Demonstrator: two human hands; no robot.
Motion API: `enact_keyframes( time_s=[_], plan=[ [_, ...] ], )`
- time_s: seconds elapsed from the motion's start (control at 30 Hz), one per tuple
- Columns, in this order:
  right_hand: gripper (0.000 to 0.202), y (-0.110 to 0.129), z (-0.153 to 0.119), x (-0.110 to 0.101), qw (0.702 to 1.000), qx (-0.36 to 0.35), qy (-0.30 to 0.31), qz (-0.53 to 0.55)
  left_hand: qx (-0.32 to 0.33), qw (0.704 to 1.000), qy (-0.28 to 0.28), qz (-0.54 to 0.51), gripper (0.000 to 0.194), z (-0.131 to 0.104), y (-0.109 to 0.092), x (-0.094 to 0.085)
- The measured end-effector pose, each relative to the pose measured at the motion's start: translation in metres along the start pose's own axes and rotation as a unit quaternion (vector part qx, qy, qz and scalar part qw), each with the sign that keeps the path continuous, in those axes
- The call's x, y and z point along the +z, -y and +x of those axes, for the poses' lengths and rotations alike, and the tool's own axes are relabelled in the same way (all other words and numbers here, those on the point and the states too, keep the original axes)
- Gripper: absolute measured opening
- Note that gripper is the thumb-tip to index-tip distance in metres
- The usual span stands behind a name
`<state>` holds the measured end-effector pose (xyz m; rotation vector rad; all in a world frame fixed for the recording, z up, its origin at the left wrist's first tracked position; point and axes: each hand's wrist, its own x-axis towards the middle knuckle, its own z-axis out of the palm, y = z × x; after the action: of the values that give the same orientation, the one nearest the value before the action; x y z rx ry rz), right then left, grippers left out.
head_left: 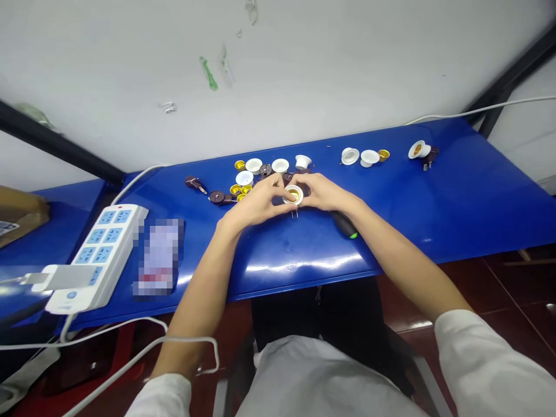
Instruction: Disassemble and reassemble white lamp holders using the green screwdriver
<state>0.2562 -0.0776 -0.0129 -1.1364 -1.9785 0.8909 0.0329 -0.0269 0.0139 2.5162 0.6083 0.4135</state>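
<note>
My left hand (264,200) and my right hand (319,192) meet at the middle of the blue table. Between them they grip a white round cup (299,202) with a gold inside; two metal pins stick out below it. A finger of my left hand reaches into the cup, and my right fingers hold its right side. Just behind my hands lie white cups (244,178), gold cups (235,190) and dark brown plug parts (217,197). A screwdriver with a black and green handle (344,225) lies beneath my right forearm.
A white power strip (98,255) with a plugged-in adapter and a phone (160,255) lie at the left. Farther right are two white cups (369,158), a gold cup (383,155) and a white cup joined to a brown plug (430,154). A pale wall (304,75) rises behind.
</note>
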Motion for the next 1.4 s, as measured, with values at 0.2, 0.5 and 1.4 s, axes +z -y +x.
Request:
enact_keyframes(
  time_s=[0.2,0.5,1.4],
  plan=[
    [0.028,-0.0008,-0.0003,0.0002,1.0,-0.002,-0.001,-0.01,-0.001,1.0,-0.002,-0.007,0.023,-0.0004,-0.0019,-0.0022],
    [0.03,-0.0031,0.0002,0.0008,1.0,-0.005,-0.001,-0.015,-0.002,1.0,-0.004,0.02,0.025,-0.0016,0.0011,-0.0024],
    [0.029,-0.0036,-0.0002,0.0006,1.0,0.003,0.0,-0.023,-0.012,1.0,-0.011,0.024,0.027,-0.0024,-0.001,-0.0032]
  ],
)
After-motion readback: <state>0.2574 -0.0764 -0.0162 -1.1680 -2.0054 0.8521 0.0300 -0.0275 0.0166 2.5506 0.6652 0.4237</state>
